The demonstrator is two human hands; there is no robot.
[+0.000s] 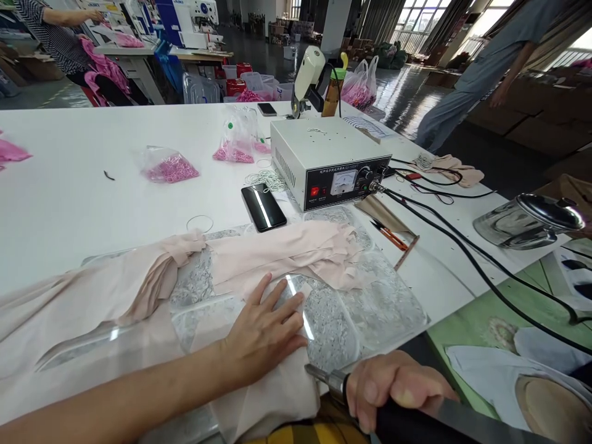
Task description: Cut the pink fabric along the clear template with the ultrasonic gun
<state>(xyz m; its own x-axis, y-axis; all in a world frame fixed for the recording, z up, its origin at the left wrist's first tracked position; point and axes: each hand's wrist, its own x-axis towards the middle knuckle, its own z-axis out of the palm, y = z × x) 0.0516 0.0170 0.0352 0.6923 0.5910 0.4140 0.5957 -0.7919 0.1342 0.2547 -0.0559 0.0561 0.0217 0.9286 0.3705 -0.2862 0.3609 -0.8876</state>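
Head view: left hand (266, 333) spread flat, fingers apart, over pale cloth (277, 394) near the board's (388, 308) near edge; right hand (398, 382) wrapped around a metal-tipped tool (416, 425). Cloth looks light, limp, likely slippery: pin it by the edge, grip the tool's black handle. Room opens rightward, over the board.

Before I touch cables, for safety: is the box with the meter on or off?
Probably on: the box shows a seemingly lit red switch; its meter is unreadable.
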